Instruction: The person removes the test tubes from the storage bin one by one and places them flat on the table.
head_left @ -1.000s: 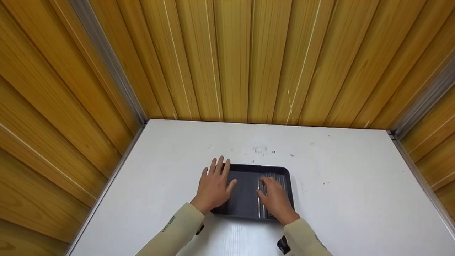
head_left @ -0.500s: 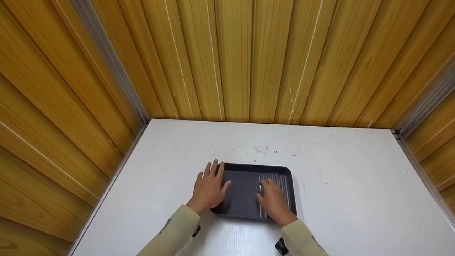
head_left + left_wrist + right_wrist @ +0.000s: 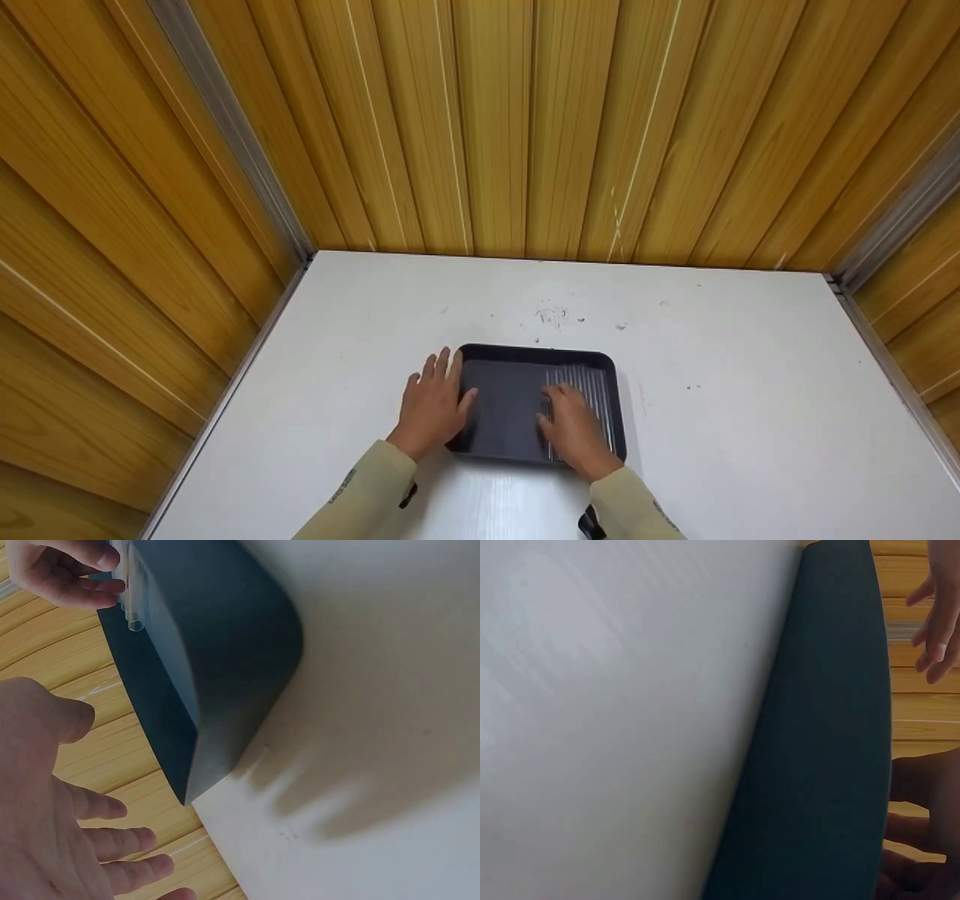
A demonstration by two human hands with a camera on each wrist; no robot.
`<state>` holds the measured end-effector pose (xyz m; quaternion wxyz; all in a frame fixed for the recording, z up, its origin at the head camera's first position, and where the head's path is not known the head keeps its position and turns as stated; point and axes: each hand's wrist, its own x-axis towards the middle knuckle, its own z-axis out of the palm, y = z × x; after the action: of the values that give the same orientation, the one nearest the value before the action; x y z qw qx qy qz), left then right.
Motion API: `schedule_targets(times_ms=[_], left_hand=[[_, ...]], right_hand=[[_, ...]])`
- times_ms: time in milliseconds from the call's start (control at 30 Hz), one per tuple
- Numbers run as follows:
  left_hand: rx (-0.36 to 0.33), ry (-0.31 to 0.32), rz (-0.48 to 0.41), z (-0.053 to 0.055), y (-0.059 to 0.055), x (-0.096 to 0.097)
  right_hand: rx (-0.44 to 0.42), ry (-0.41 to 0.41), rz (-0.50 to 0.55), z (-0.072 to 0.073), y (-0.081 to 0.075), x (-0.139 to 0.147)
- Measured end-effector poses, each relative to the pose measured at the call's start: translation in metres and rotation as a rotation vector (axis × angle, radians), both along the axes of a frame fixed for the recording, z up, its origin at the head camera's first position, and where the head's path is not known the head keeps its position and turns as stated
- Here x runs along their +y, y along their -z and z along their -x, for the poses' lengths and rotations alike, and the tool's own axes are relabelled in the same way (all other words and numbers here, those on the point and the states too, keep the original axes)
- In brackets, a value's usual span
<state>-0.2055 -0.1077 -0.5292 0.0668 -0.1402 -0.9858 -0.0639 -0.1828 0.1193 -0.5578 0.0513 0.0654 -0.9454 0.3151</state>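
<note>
A dark rectangular tray point(image 3: 502, 412) lies on the table. Several thin clear tubes point(image 3: 592, 379) lie side by side along its right part. My right hand point(image 3: 577, 427) is over them with bent fingers, thumb and index fingertips apart at the leftmost tubes. In the left wrist view those fingertips are right at the tubes point(image 3: 135, 619), whose ends are visible. My left hand point(image 3: 431, 409) spreads its fingers beside the tray's left rim and holds nothing. The right wrist view mostly shows the tray's outer wall point(image 3: 817, 727), which partly hides the right hand's fingers point(image 3: 911, 832).
The white table point(image 3: 750, 375) carries small dark marks point(image 3: 551, 317) behind the tray. Yellow wood-look panels point(image 3: 495, 127) rise at the back and both sides, with metal posts point(image 3: 240, 127) in the corners.
My left hand has drawn left and towards me, from over the tray's left rim to beside it. The right hand has shifted slightly left and nearer; the leftmost tubes now lie closer to the others.
</note>
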Motion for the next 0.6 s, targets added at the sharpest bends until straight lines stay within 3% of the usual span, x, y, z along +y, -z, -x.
schedule_targets(times_ms=[300, 500, 600], left_hand=[[0.023, -0.027, -0.018, -0.004, 0.012, -0.007], [0.060, -0.020, -0.014, -0.005, 0.017, -0.007], [0.045, -0.005, -0.032, -0.006, 0.019, -0.007]], right_hand=[[0.017, -0.011, 0.015, 0.001, 0.002, -0.003], [0.039, -0.022, -0.005, 0.001, 0.004, -0.006], [0.043, -0.030, -0.023, 0.001, 0.005, -0.008]])
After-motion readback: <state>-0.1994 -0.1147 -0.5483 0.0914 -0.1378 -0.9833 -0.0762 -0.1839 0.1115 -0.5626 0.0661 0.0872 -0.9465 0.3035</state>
